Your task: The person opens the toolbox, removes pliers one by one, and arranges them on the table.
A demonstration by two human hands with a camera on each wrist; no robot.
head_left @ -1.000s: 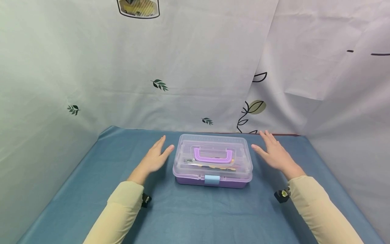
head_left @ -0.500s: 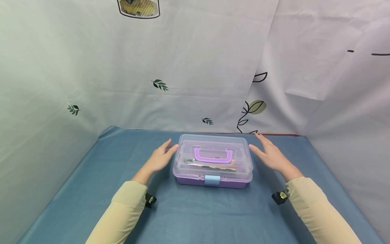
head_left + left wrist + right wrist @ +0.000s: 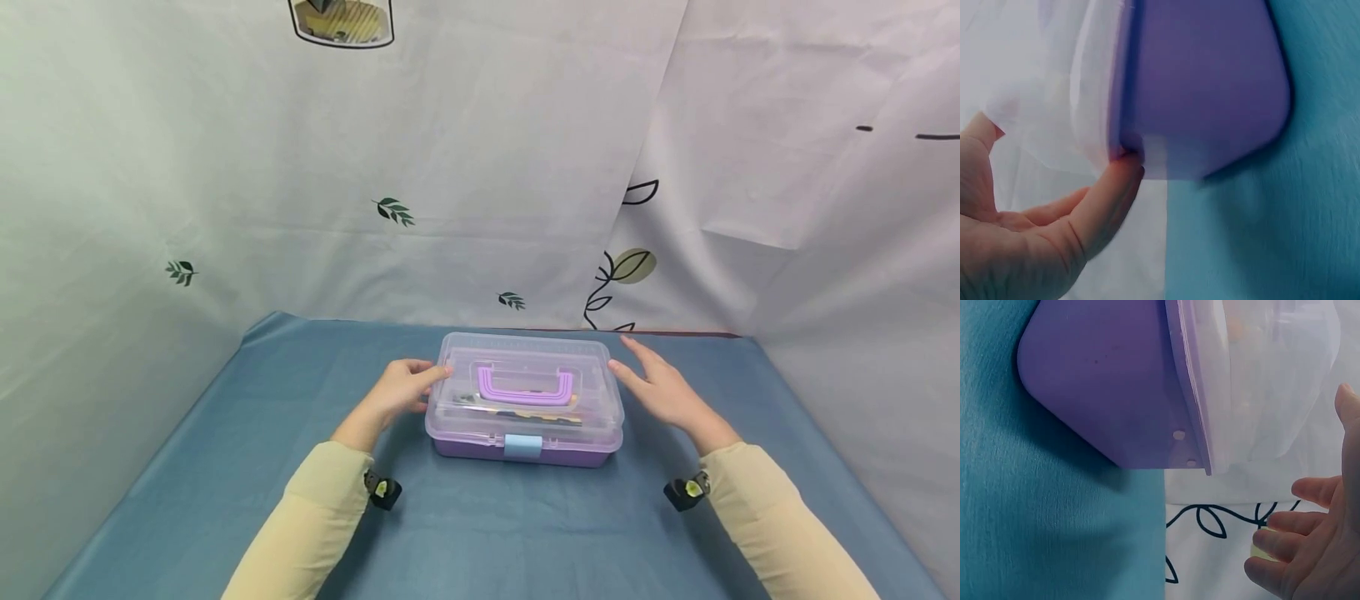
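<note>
A storage box (image 3: 525,426) with a clear lid, purple base, purple handle (image 3: 525,398) and light blue front latch (image 3: 522,447) sits on the blue cloth, its lid down. At its left end my left hand (image 3: 396,393) grips the lid's edge: the thumb lies over the lid, and in the left wrist view fingers (image 3: 1107,203) hook under the rim. My right hand (image 3: 665,393) is by the right end, fingers extended, thumb tip right at the lid's edge. The right wrist view shows its fingers (image 3: 1285,544) spread and holding nothing, apart from the base (image 3: 1104,381).
Blue cloth (image 3: 480,533) covers the table. Behind it hangs a pale curtain (image 3: 480,150) with leaf prints, and more pale fabric closes in both sides. Through the lid, several long thin items (image 3: 540,415) show inside the box.
My left hand has moved right, from beside the box onto its left rim, and now grips it. My right hand has come left, closer to the right end. The box has stayed put.
</note>
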